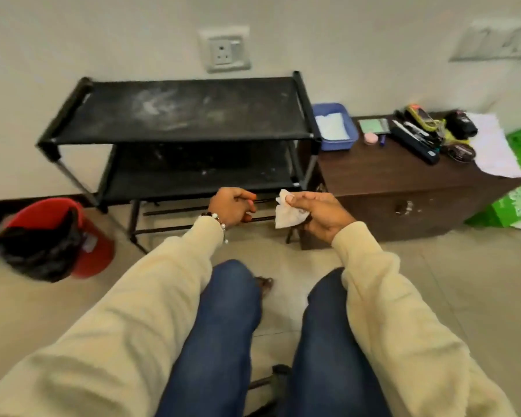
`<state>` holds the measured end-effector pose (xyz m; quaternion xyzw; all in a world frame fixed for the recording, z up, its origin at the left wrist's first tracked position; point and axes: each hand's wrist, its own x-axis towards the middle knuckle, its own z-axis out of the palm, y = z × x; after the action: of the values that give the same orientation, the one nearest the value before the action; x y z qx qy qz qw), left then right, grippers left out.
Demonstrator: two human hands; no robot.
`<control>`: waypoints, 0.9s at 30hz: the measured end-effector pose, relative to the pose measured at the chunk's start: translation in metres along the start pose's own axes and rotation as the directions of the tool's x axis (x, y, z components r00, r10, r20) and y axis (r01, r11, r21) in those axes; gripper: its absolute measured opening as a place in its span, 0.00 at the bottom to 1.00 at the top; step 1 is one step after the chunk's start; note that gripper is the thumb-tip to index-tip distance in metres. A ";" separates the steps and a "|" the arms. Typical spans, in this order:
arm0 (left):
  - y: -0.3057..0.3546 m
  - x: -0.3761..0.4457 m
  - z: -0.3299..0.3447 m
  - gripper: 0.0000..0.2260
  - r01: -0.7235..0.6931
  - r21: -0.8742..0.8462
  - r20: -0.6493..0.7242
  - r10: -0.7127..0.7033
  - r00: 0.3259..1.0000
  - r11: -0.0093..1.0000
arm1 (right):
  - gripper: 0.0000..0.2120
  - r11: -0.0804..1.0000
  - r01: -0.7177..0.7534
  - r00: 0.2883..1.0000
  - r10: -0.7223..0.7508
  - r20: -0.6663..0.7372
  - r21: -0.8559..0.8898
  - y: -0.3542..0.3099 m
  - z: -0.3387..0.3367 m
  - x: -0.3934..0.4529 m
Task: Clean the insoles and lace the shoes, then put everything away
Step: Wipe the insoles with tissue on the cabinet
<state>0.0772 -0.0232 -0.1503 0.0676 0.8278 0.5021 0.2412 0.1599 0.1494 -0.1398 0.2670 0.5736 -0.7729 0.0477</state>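
Observation:
My right hand [319,213] pinches a crumpled white wipe [288,215] between thumb and fingers, held in the air in front of a black shoe rack [175,115]. My left hand [232,209] hovers just to the left of the wipe with its fingers curled and nothing in it; a beaded bracelet sits on its wrist. The rack's dusty shelves hold nothing. No shoe or insole shows. My knees in blue jeans fill the lower middle.
A red bin [94,245] with a black liner stands on the floor at the left. A brown cabinet [403,188] on the right carries a blue tray [334,127] of white tissues and several small items. A green box [515,206] lies at the far right.

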 end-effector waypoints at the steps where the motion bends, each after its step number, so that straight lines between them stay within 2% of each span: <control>1: -0.010 -0.009 -0.026 0.08 0.000 -0.031 -0.070 -0.002 0.998 1.000 | 0.07 1.000 -0.004 0.999 0.005 0.044 -0.011 -0.003 0.025 -0.003; 4: -0.043 -0.032 -0.089 0.08 0.020 -0.130 -0.243 -0.051 0.969 0.991 | 0.09 0.998 0.007 0.986 0.005 0.164 -0.070 -0.008 0.095 -0.005; 6: -0.071 -0.044 -0.125 0.08 0.065 -0.206 -0.329 -0.131 0.935 0.976 | 0.10 0.993 0.004 0.973 0.023 0.231 -0.117 -0.003 0.142 -0.003; 11: -0.148 -0.060 -0.178 0.09 0.170 -0.386 -0.461 -0.349 0.816 0.907 | 0.13 0.949 -0.052 0.938 0.154 0.312 -0.312 0.037 0.245 0.011; 13: -0.185 -0.061 -0.185 0.09 0.231 -0.454 -0.454 -0.446 0.771 0.860 | 0.12 0.916 -0.100 0.920 0.234 0.314 -0.390 0.065 0.273 0.026; 15: -0.225 -0.058 -0.186 0.09 0.302 -0.504 -0.444 -0.543 0.713 0.809 | 0.04 0.877 -0.152 0.907 0.307 0.288 -0.456 0.100 0.293 0.046; 18: -0.285 -0.049 -0.178 0.08 0.406 -0.551 -0.383 -0.653 0.653 0.729 | 0.12 0.788 -0.221 0.917 0.368 0.152 -0.575 0.162 0.304 0.088; 20: -0.323 -0.040 -0.167 0.09 0.468 -0.582 -0.296 -0.710 0.639 0.665 | 0.10 0.710 -0.250 0.914 0.397 0.081 -0.658 0.204 0.304 0.120; 21: -0.340 -0.036 -0.160 0.09 0.503 -0.577 -0.261 -0.728 0.633 0.644 | 0.05 0.669 -0.260 0.910 0.411 0.055 -0.696 0.222 0.304 0.131; 22: -0.356 -0.032 -0.152 0.10 0.546 -0.545 -0.232 -0.740 0.631 0.637 | 0.05 0.616 -0.255 0.909 0.416 0.032 -0.745 0.236 0.304 0.138; 24: -0.394 -0.022 -0.133 0.13 0.661 -0.424 -0.195 -0.775 0.601 0.619 | 0.16 0.470 -0.227 0.893 0.450 0.010 -0.853 0.265 0.304 0.154; 27: -0.438 -0.009 -0.107 0.17 0.751 -0.353 -0.105 -0.821 0.560 0.558 | 0.16 0.382 -0.215 0.877 0.481 -0.005 -0.899 0.309 0.299 0.175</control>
<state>0.0920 -0.3247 -0.4850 -0.4116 0.7166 0.4501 0.3383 0.0211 -0.1873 -0.4283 0.2161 0.8055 -0.3642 0.4144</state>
